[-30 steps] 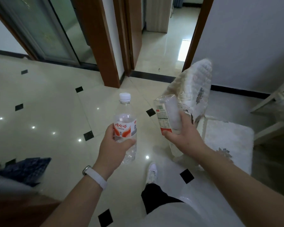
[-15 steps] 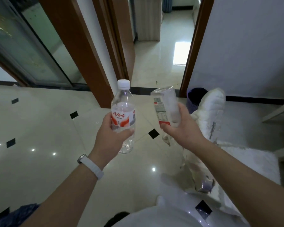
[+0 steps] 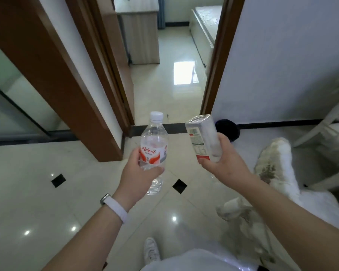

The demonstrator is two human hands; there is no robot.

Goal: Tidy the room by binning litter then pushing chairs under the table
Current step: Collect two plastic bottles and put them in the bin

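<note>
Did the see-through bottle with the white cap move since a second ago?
Yes. The clear plastic bottle with the white cap, held in the left hand, went forward toward the brown door frame; its cap now overlaps the black floor strip.

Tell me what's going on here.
A person stands on the tiled floor with litter in both hands. The left hand grips a capped water bottle with a red-and-white label; the right hand holds a second clear bottle, also labelled. A dark bin sits by the wall beside the doorway ahead, so neither bottle is binned yet.
</note>
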